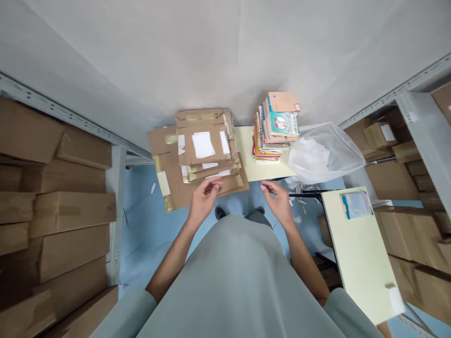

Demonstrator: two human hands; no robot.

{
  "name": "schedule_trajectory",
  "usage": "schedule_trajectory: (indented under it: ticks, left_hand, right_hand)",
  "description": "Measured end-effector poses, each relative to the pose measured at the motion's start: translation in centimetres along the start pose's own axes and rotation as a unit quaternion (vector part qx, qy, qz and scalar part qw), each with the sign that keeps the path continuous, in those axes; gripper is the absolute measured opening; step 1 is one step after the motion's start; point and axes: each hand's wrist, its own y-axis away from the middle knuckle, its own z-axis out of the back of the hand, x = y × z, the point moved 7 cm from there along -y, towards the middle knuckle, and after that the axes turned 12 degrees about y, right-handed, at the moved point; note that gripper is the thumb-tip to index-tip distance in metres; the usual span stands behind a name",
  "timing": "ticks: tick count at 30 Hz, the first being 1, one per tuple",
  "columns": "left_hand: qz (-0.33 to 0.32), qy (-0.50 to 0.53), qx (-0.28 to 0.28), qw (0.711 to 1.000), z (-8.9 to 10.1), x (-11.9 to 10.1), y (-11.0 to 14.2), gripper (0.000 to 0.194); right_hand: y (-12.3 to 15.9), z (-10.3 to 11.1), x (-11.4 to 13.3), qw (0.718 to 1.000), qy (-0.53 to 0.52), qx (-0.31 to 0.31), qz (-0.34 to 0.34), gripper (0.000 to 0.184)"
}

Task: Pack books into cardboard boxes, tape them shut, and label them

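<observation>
My left hand [203, 196] hovers at the near edge of a pile of flattened cardboard boxes [200, 150], fingers loosely curled with nothing seen in them. My right hand [278, 197] is held apart to the right, in front of a small pale yellow table [252, 164], fingers slightly bent and empty. A stack of colourful books [276, 126] stands on that table against the white wall. The cardboard pile lies on the table's left part and overhangs it.
A clear plastic bag with white paper [322, 152] lies right of the books. A second pale yellow table [359, 249] with a booklet [356, 204] stands at the right. Metal shelves full of brown cartons [56, 206] line both sides. Blue floor [141, 230] lies below.
</observation>
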Motion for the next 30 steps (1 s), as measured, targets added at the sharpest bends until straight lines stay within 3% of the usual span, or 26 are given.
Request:
schedule_trajectory:
  ticks: [6, 12, 19, 24, 30]
  left_hand:
    - [0.014, 0.013, -0.078, 0.997, 5.6, 1.2, -0.5, 0.053]
    - [0.028, 0.027, -0.168, 0.985, 10.5, 2.4, -0.6, 0.056]
    - [0.061, -0.023, -0.276, 0.959, 17.0, 3.9, 0.5, 0.060]
    - [0.097, -0.024, -0.296, 0.950, 18.7, 6.6, 0.1, 0.063]
    - [0.215, 0.003, -0.271, 0.938, 18.6, 11.9, -4.3, 0.061]
  right_hand:
    - [-2.7, -4.8, 2.0, 0.996, 0.031, 0.076, 0.023, 0.031]
    - [-7.0, -8.8, 1.8, 0.989, 0.027, 0.140, 0.048, 0.037]
    - [-10.6, -14.9, 1.9, 0.970, 0.007, 0.227, 0.083, 0.037]
    - [-11.2, -17.8, 1.7, 0.955, 0.015, 0.280, 0.096, 0.033]
    - [-8.9, -21.6, -3.2, 0.919, -0.024, 0.393, -0.025, 0.040]
